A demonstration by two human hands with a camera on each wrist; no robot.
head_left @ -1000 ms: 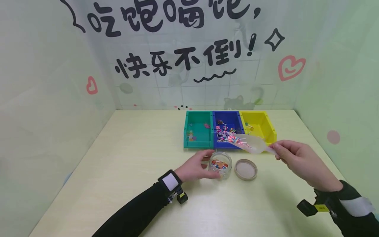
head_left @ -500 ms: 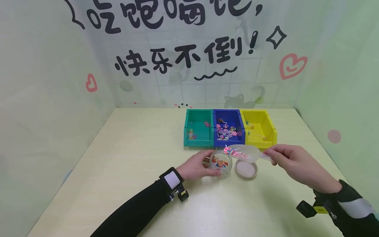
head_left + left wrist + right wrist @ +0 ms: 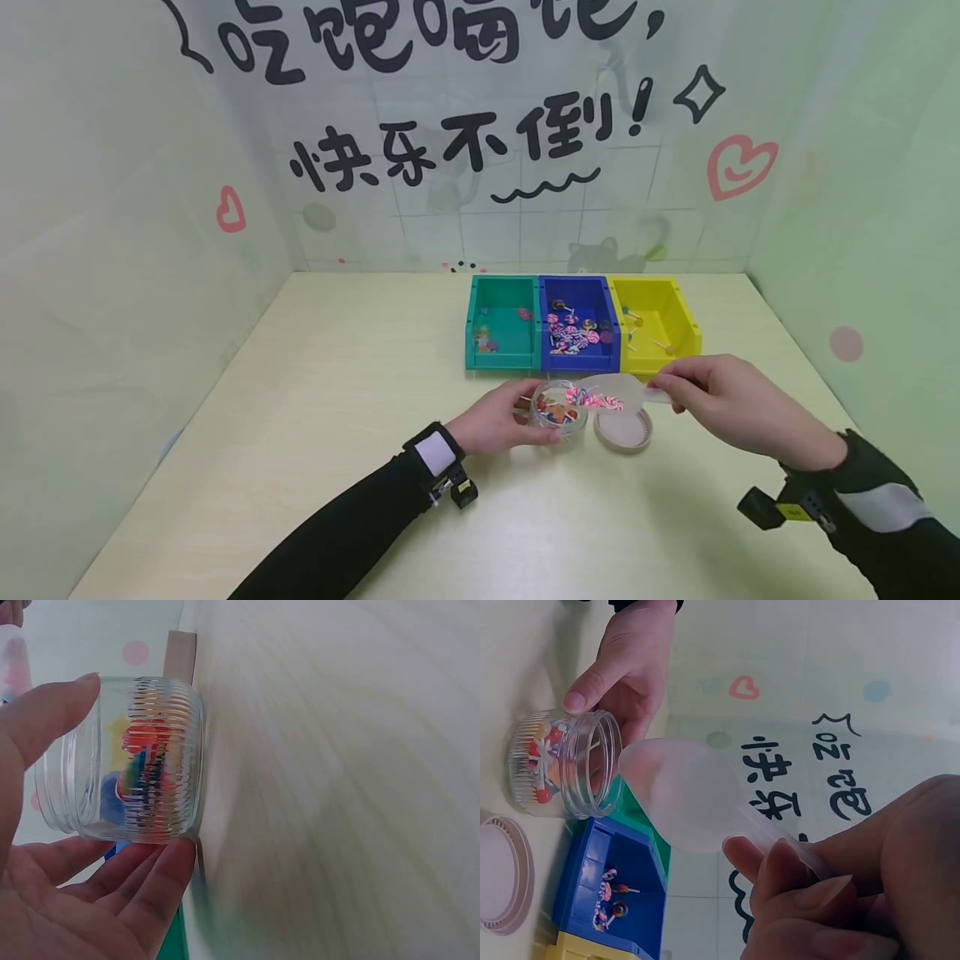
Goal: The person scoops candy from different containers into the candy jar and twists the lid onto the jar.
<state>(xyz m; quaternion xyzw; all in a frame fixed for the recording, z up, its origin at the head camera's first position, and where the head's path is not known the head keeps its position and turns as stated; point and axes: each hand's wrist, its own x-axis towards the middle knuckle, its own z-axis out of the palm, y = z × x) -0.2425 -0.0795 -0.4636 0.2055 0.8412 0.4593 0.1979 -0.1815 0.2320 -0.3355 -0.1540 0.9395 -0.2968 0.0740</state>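
My left hand (image 3: pixel 497 419) holds a clear ribbed glass jar (image 3: pixel 161 761) upright on the table, thumb on one side and fingers on the other. Small colourful candy-like pieces (image 3: pixel 546 761) lie inside the jar. In my right hand (image 3: pixel 723 408) a translucent white scoop (image 3: pixel 690 795) is pinched by its handle. Pink-and-white swirled mini lollipops (image 3: pixel 596 399) rest in the scoop, whose tip is over the jar's open mouth. The round lid (image 3: pixel 624 431) lies on the table just right of the jar, partly below the scoop.
Behind the jar three bins stand side by side: a green bin (image 3: pixel 504 362) with a few small pieces, a blue bin (image 3: pixel 581 364) with many mini lollipops, and a yellow bin (image 3: pixel 686 333) with several pieces. A printed cloth (image 3: pixel 420 242) hangs behind the table.
My right hand has brought the loaded scoop from in front of the blue and yellow bins down and left to the jar's mouth. My left hand has stayed on the jar.
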